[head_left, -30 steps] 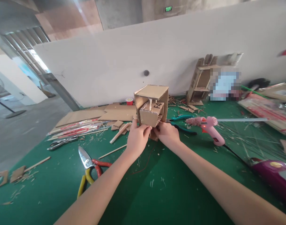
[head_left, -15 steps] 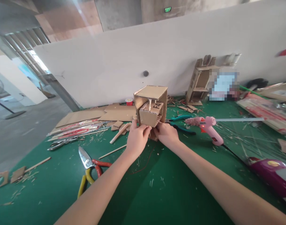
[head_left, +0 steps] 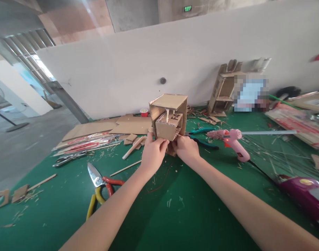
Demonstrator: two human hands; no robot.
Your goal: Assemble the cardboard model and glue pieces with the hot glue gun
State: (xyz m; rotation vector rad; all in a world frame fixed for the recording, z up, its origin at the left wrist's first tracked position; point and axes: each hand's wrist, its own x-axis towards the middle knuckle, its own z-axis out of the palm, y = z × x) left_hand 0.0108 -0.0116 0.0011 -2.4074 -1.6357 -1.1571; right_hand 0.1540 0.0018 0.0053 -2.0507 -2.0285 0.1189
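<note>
Both my hands grip the lower part of a cardboard box model [head_left: 169,101] with an open front. Inside it sits a smaller cardboard box [head_left: 166,130], joined to the roof by pale strands that look like glue. My left hand [head_left: 153,153] is closed at the lower left, its thumb under the small box. Closed at the lower right, my right hand [head_left: 187,150] has its fingertips partly hidden beneath the model. Teal-handled pliers [head_left: 201,131] lie just beyond my right hand. A pink glue gun [head_left: 234,137] with a clear glue stick rests to the right.
Red-and-yellow-handled shears [head_left: 99,183] lie beside my left forearm. Cardboard sheets [head_left: 96,129] and wood scraps [head_left: 132,148] spread at the left. Farther back stand a cardboard shelf model [head_left: 222,92] and a white wall panel [head_left: 117,69]. A purple appliance [head_left: 300,195] sits at right.
The view shifts very slightly. Both hands stay on the cardboard box model, with no clear movement of it.
</note>
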